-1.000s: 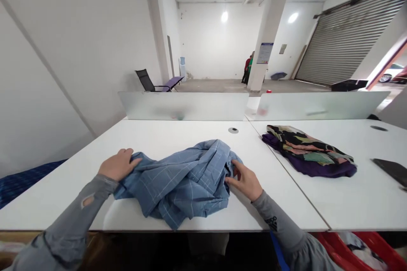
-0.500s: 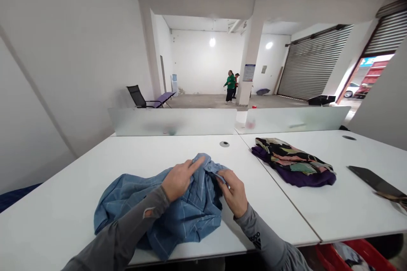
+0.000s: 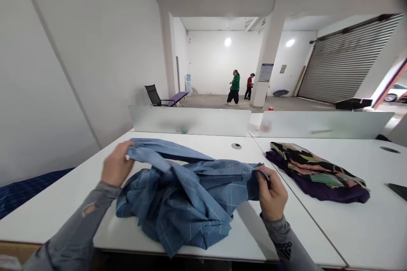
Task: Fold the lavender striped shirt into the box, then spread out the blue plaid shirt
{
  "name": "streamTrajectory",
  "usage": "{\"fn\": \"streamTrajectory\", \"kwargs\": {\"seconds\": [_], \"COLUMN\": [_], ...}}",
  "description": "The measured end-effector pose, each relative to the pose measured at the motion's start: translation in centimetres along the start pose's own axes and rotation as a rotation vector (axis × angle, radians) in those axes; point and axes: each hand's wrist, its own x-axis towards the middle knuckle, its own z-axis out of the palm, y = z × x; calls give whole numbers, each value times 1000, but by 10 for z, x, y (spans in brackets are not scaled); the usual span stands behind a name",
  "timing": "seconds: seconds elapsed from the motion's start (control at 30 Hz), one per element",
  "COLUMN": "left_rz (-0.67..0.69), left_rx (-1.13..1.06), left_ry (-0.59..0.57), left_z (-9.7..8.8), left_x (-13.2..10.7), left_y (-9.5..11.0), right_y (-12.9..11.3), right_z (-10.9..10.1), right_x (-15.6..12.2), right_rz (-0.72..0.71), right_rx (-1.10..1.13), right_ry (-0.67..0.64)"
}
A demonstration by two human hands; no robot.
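Note:
A blue checked shirt is bunched on the white table in front of me. My left hand grips one edge of it, raised at the left. My right hand is closed on the opposite edge by the button strip. The cloth between my hands is stretched and lifted slightly, while the rest hangs in a heap on the table near its front edge.
A folded dark patterned garment lies on the adjoining table at right. A dark flat object is at the far right edge. Frosted dividers stand behind. Two people walk far back; a chair stands there.
My hands were close together on the middle of the shirt; they have moved apart, each pulling an edge outward and lifting it. The people in the background walked further left.

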Motion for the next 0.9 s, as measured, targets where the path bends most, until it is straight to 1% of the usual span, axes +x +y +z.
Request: {"fn": "streamTrajectory", "kwargs": {"seconds": [0.03,0.07,0.1,0.13,0.17,0.2,0.23,0.27,0.3,0.33,0.37,0.4,0.47,0.5,0.57,0.63,0.67,0.7,0.73,0.77,0.8,0.83,0.87,0.9], "left_rz": [-64,-100,-114,-102,-66,-10,68,155,251,331,365,386,387,376,371,380,358,307,229,132,35,-45,-105,-151], "left_rx": [94,192,288,368,416,417,365,270,125,-9,-104,-189,-333,-400,-538,-681,-746,-800,-844,-882,-913,-942,-969,-992], "left_ry": [-58,-140,-219,-280,-308,-300,-278,-260,-241,-257,-296,-307,-288,-267,-266,-350,-402,-439,-445,-417,-361,-292,-226,-175], "left_z": [-8,-14,-21,-26,-30,-34,-36,-38,-37,-36,-32,-27,-13,-4,14,31,37,43,47,50,52,52,51,50], "left_x": [-2,-5,-9,-14,-18,-22,-25,-27,-28,-28,-27,-25,-17,-11,2,14,18,21,22,23,23,23,23,23], "left_y": [-22,-39,-51,-56,-55,-47,-33,-15,7,31,55,76,111,123,139,147,148,149,148,145,141,136,130,124], "right_y": [-1,-3,-6,-9,-13,-18,-23,-28,-34,-39,-45,-51,-62,-67,-77,-83,-85,-84,-82,-76,-68,-58,-46,-32], "right_z": [0,2,4,7,11,14,18,21,23,24,25,25,22,21,18,16,15,14,14,13,13,14,15,18], "right_x": [1,1,1,-1,-4,-6,-9,-10,-12,-13,-13,-14,-16,-17,-20,-23,-23,-23,-23,-22,-22,-23,-25,-29], "right_rz": [-8,-19,-34,-52,-75,-104,-138,-174,-212,-248,-287,-332,-432,-481,-553,-603,-630,-651,-654,-621,-540,-414,-264,-108], "right_rx": [22,46,71,97,121,139,153,159,161,161,162,170,209,236,281,288,274,245,201,142,74,8,-45,-78], "right_ry": [-9,-32,-67,-107,-150,-193,-232,-264,-292,-318,-349,-385,-482,-535,-626,-685,-686,-658,-595,-507,-416,-346,-319,-338]}}
